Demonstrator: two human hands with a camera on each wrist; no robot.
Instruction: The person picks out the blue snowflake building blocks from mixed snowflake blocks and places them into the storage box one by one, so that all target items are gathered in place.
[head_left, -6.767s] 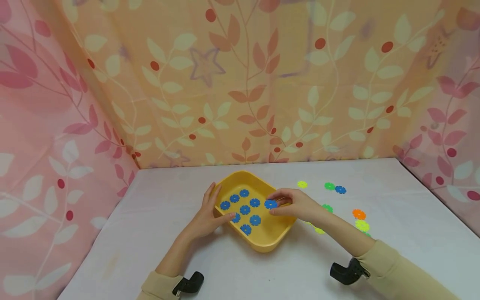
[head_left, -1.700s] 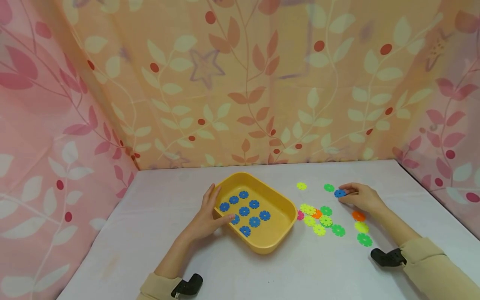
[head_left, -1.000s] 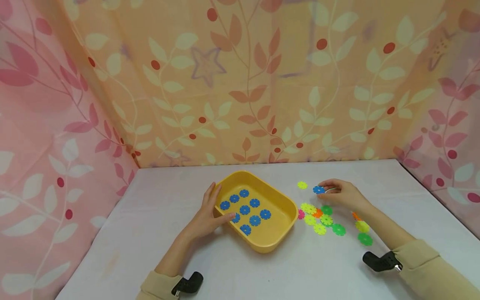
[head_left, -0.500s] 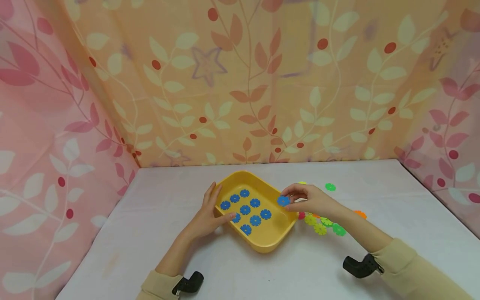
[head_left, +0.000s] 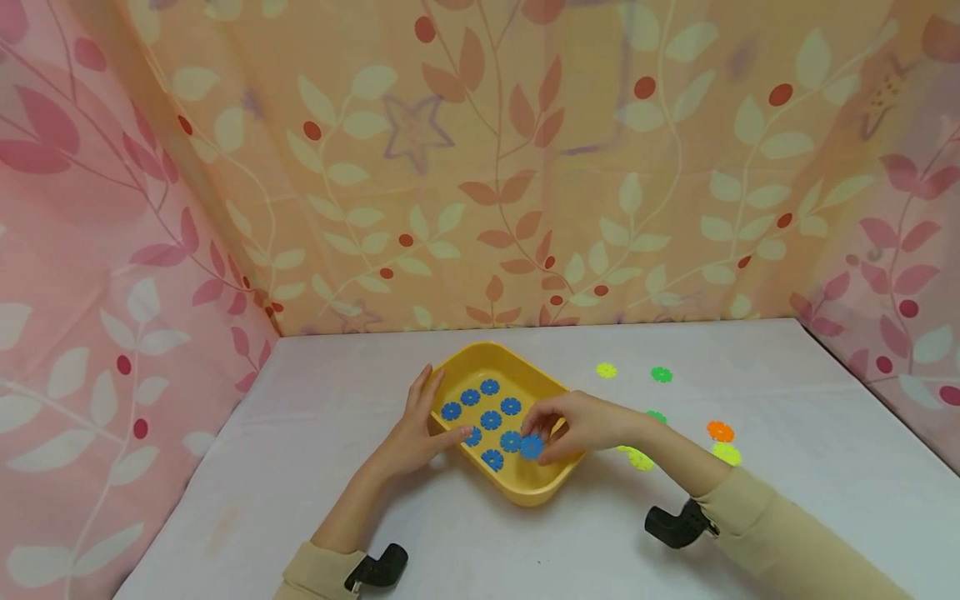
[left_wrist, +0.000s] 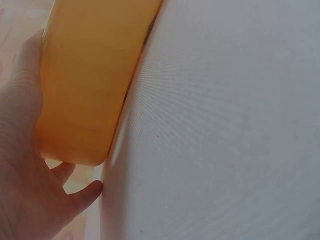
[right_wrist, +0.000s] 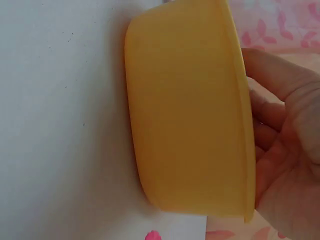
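Observation:
A yellow plastic tray [head_left: 529, 492] stands at an angle on the table with several blue snowflake discs [head_left: 491, 420] spread over its floor. My left hand [head_left: 412, 437] holds the tray's left end, thumb across the near rim and the other fingers along the outside. Inside the tray's right half, my right hand [head_left: 588, 421] pinches another blue snowflake disc [head_left: 532, 447] by its edge; whether that disc touches the floor I cannot tell. In the right wrist view the tray wall [right_wrist: 190, 110] hides the fingertips and the disc.
To the right of the tray lie loose discs: yellow [head_left: 607, 370], green [head_left: 662, 375], orange [head_left: 721, 431] and another yellow one [head_left: 726, 454]. Others are partly covered by the right forearm. Patterned curtains [head_left: 480, 167] close off the back and sides of the white table [head_left: 337, 400].
My right hand picked the blue disc off the table at the right, carried it left over the tray rim and lowered it inside. The left hand and tray have stayed put.

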